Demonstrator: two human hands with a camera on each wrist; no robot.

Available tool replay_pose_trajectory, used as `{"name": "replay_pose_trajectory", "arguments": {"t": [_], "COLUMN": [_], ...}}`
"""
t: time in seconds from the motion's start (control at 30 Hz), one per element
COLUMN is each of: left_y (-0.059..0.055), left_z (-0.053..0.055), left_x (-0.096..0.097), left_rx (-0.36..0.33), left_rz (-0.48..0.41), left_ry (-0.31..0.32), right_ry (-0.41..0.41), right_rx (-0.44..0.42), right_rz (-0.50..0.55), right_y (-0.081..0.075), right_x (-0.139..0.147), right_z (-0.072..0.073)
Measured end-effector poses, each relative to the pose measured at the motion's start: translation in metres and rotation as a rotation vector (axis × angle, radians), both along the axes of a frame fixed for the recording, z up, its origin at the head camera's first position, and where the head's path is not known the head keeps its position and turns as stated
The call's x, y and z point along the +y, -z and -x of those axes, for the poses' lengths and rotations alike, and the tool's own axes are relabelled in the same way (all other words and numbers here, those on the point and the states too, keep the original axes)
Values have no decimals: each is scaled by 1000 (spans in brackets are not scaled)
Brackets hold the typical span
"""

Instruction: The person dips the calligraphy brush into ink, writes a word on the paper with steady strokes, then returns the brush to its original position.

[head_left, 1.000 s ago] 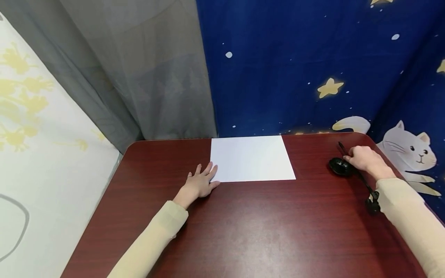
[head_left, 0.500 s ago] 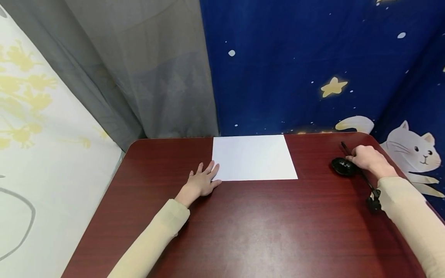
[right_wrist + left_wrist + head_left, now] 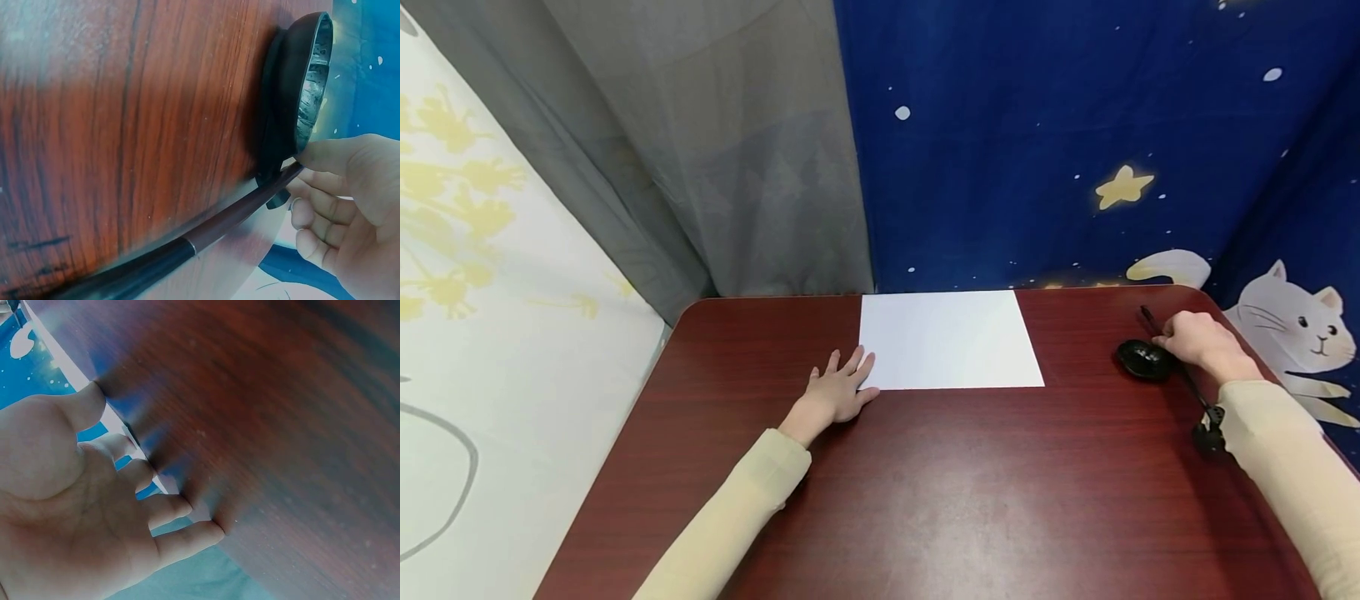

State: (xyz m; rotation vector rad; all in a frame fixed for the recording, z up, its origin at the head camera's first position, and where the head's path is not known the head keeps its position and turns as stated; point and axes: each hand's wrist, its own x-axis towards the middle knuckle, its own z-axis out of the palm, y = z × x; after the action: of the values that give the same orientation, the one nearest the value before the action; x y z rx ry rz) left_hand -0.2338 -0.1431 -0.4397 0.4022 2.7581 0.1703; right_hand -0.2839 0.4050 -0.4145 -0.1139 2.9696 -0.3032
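My left hand (image 3: 831,396) lies with spread fingers at the left edge of a white sheet of paper (image 3: 951,340), its fingertips over the near left corner. In the left wrist view the same hand (image 3: 75,512) has its fingertips down on the table. At the far right, my right hand (image 3: 1202,343) pinches a slim dark calligraphy brush (image 3: 225,222) between thumb and fingers. Right beside it sits a round black ink dish (image 3: 1142,360), glossy and wet-looking inside. The right wrist view shows the dish (image 3: 287,94) at my thumb, with the brush slanting past its near side.
A dark red-brown table (image 3: 940,492) spreads under everything. Its back edge meets a grey curtain (image 3: 775,192) and a blue starry curtain (image 3: 1000,167). A white patterned cloth (image 3: 497,333) hangs at the left. The paper reaches the table's back edge.
The whole scene has slid slightly right in the head view. Both hands keep their places, the left at the paper and the right on the brush.
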Motion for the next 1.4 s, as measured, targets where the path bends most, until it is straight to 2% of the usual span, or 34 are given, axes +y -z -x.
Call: {"name": "replay_pose_trajectory", "arguments": {"t": [0.2,0.23,0.63,0.87,1.07,1.2,1.4], "left_y": [-3,-7,-3,-2,-2,-1,1], "left_z": [-2,-3,0,0,-2,-2,-1], "left_x": [1,3,3,3,3,3,2], "left_rx": [5,-2,15,22,20,16,19], "left_rz": [5,14,22,22,16,24,31], "left_ry": [-2,-6,-5,-11,-23,-29,-30], "right_ry": [2,2,-36,-48,-58,-50,-9], "right_rx": [19,24,145,166,223,283,315], "right_rz": [6,6,-5,-11,-19,13,80], "right_y": [1,1,3,-6,-17,-24,-31], "right_x": [0,0,4,6,7,6,5], "right_z": [-2,-2,-2,-3,-3,-4,-5]}}
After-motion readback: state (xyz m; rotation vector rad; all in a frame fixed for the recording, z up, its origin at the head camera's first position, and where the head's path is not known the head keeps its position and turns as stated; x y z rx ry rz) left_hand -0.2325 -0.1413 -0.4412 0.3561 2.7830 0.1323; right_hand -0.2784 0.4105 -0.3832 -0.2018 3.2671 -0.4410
